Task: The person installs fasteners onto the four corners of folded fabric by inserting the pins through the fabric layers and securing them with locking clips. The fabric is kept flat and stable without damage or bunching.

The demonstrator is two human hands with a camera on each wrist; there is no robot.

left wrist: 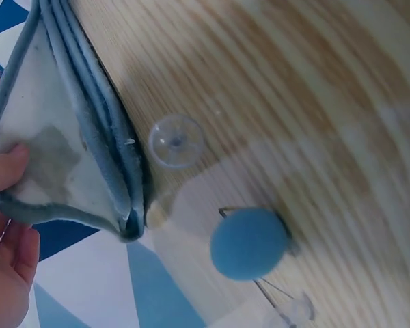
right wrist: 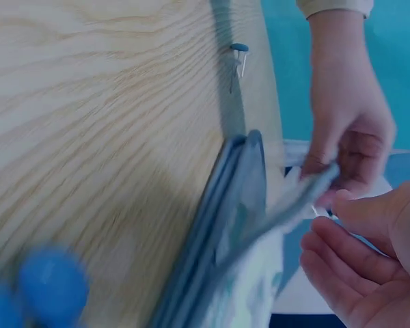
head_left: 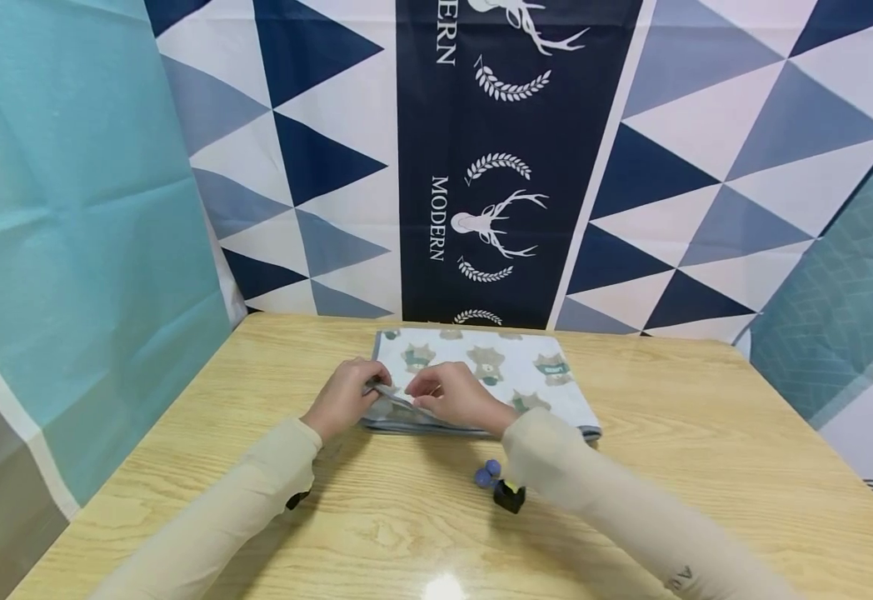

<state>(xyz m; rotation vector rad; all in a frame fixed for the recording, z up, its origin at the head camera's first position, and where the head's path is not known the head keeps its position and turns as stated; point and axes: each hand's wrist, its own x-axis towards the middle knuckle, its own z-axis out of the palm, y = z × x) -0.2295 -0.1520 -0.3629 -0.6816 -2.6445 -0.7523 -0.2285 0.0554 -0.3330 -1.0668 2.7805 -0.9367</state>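
A folded white cloth (head_left: 496, 375) with bear prints and grey-blue edging lies on the table in several layers. My left hand (head_left: 350, 392) is at its front left corner, pinching the top layer's edge, which is lifted off the layers below. In the left wrist view, the left hand's thumb and fingers (left wrist: 10, 253) lie either side of the raised layer. My right hand (head_left: 455, 398) is just right of that place, above the cloth. The right wrist view shows this hand's fingers (right wrist: 359, 266) loosely bent beside the raised edge, with nothing plainly held.
Blue balls (head_left: 487, 475) and a small black block (head_left: 509, 497) are near the right sleeve. The left wrist view shows a blue round piece (left wrist: 249, 242) and a clear disc (left wrist: 176, 141) over the wooden tabletop (head_left: 376, 533). A patterned curtain (head_left: 331, 167) hangs behind the table.
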